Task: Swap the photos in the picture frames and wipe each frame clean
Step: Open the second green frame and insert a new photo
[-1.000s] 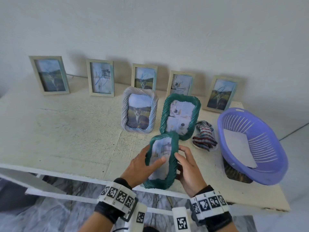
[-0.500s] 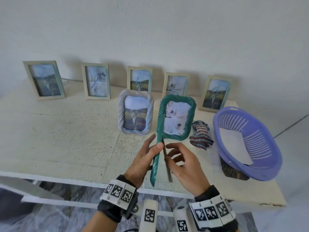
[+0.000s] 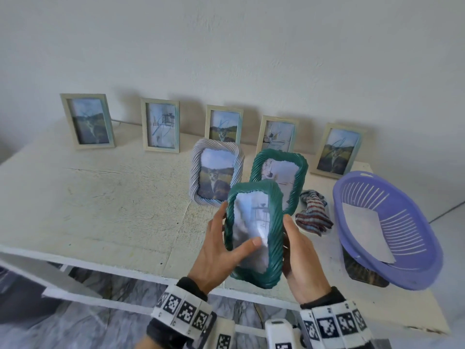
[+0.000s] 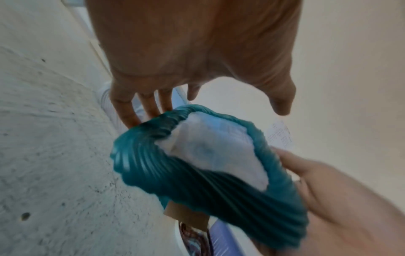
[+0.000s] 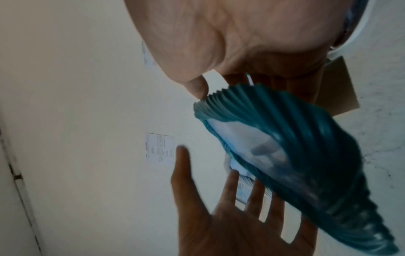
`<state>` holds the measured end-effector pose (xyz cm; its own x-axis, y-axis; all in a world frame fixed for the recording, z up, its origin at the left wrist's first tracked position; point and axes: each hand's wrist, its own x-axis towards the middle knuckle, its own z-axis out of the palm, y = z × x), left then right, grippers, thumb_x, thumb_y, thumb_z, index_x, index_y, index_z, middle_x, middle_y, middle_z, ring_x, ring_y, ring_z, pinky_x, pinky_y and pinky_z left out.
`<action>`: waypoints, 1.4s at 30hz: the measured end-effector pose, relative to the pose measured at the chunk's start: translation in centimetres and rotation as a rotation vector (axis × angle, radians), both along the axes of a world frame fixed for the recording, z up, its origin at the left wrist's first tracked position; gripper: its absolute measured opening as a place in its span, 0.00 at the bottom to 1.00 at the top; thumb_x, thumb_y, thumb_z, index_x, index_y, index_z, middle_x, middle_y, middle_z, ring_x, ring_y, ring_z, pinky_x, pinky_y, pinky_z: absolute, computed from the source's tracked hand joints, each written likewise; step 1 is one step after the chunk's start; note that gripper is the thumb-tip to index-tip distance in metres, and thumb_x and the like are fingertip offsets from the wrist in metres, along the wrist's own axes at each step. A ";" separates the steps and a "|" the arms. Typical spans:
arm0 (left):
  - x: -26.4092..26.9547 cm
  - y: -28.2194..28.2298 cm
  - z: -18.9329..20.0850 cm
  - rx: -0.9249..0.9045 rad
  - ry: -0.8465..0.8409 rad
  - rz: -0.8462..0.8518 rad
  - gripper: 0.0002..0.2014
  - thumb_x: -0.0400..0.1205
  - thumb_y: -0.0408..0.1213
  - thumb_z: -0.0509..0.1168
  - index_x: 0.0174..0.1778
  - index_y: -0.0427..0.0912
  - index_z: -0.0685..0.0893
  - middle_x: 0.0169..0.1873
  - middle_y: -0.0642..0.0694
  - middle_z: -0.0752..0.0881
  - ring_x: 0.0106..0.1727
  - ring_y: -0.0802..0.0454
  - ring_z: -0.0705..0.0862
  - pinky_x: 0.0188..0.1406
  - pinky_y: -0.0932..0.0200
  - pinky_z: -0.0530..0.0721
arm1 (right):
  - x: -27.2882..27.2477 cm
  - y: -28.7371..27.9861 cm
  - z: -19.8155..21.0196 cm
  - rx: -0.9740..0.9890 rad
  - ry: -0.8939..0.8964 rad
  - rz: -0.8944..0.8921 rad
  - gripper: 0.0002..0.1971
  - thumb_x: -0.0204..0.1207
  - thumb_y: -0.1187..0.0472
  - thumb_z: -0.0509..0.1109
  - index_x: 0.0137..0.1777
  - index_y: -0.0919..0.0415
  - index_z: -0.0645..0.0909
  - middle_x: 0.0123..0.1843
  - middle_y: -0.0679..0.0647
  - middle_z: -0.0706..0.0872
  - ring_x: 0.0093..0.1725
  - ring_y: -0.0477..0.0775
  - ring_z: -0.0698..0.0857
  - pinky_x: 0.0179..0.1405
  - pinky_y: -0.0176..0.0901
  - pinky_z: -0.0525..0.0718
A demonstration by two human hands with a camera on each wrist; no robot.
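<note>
Nearest, above the front edge of the white table, a person held a green frame in both hands, glass side up and tilted toward them, probably to look it over before opening or wiping it. The left hand lay along the frame's left edge with fingers fairly straight and the thumb laid across the glass, steadying more than gripping. The right hand cupped the right edge, fingers hidden behind the frame, thumb along the rim.

Just beyond stood a second green frame and a grey frame, side by side. A striped cloth lay bunched to their right, within easy reach for wiping, beside a purple basket holding a white sheet.

Farthest back, five pale frames stood in a row by the wall.
</note>
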<state>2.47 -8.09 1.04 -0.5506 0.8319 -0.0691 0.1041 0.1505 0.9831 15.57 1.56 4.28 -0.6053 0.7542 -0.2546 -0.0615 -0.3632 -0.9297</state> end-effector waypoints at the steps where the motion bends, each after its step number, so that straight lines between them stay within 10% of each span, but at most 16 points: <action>1: -0.3 -0.4 -0.1 0.010 -0.035 0.043 0.50 0.62 0.75 0.68 0.80 0.67 0.58 0.72 0.59 0.73 0.70 0.65 0.75 0.67 0.56 0.78 | -0.2 0.2 -0.4 -0.051 0.045 -0.014 0.21 0.85 0.47 0.56 0.64 0.58 0.84 0.59 0.59 0.89 0.61 0.60 0.87 0.64 0.59 0.80; 6: -3.0 -1.8 0.7 0.034 -0.431 0.136 0.24 0.81 0.65 0.51 0.63 0.60 0.84 0.58 0.46 0.89 0.59 0.49 0.88 0.59 0.44 0.86 | -1.6 0.5 -1.8 -0.221 0.119 0.087 0.22 0.83 0.48 0.58 0.67 0.61 0.82 0.65 0.63 0.85 0.67 0.63 0.82 0.73 0.65 0.71; 12: -8.9 -3.6 -0.6 -0.029 -0.629 0.157 0.38 0.76 0.74 0.48 0.72 0.52 0.79 0.66 0.45 0.85 0.69 0.45 0.82 0.74 0.39 0.73 | -6.1 -0.7 -2.6 -0.215 0.004 0.133 0.23 0.72 0.46 0.64 0.52 0.66 0.85 0.39 0.61 0.84 0.40 0.59 0.83 0.43 0.50 0.81; 17: -14.7 -4.8 0.3 -0.004 -0.547 0.218 0.32 0.80 0.68 0.50 0.69 0.53 0.81 0.64 0.47 0.86 0.65 0.48 0.85 0.69 0.44 0.78 | -13.2 -1.2 -2.7 -0.147 0.015 0.249 0.24 0.82 0.43 0.57 0.69 0.58 0.80 0.64 0.59 0.86 0.64 0.59 0.84 0.67 0.61 0.78; 21: -20.4 -4.7 1.5 -0.024 -0.410 0.288 0.33 0.76 0.73 0.52 0.60 0.53 0.85 0.59 0.44 0.88 0.61 0.44 0.86 0.66 0.39 0.81 | -18.9 -0.5 -1.9 0.321 -0.135 0.227 0.12 0.85 0.55 0.59 0.59 0.58 0.81 0.55 0.58 0.88 0.55 0.55 0.87 0.60 0.61 0.84; 26: -26.8 -2.9 1.1 -0.042 -0.398 0.331 0.50 0.62 0.82 0.57 0.72 0.50 0.78 0.67 0.42 0.83 0.67 0.41 0.80 0.68 0.33 0.77 | -25.4 0.4 -2.4 0.746 -0.319 0.152 0.11 0.84 0.57 0.59 0.64 0.54 0.76 0.51 0.48 0.87 0.50 0.48 0.86 0.55 0.57 0.85; 33: -31.6 -0.9 -0.7 -0.034 -0.441 0.296 0.49 0.62 0.79 0.57 0.72 0.48 0.78 0.65 0.42 0.84 0.66 0.43 0.82 0.68 0.34 0.78 | -29.8 1.1 -2.8 0.816 -0.464 0.132 0.22 0.83 0.69 0.57 0.76 0.54 0.69 0.56 0.47 0.83 0.53 0.46 0.83 0.57 0.39 0.82; 42: -32.9 -0.7 -1.9 -0.075 -0.372 0.215 0.37 0.73 0.75 0.55 0.65 0.48 0.81 0.63 0.41 0.84 0.65 0.44 0.82 0.67 0.38 0.80 | -30.5 1.1 -3.7 0.813 -0.557 0.157 0.28 0.82 0.68 0.58 0.82 0.56 0.60 0.57 0.55 0.86 0.55 0.53 0.85 0.56 0.42 0.83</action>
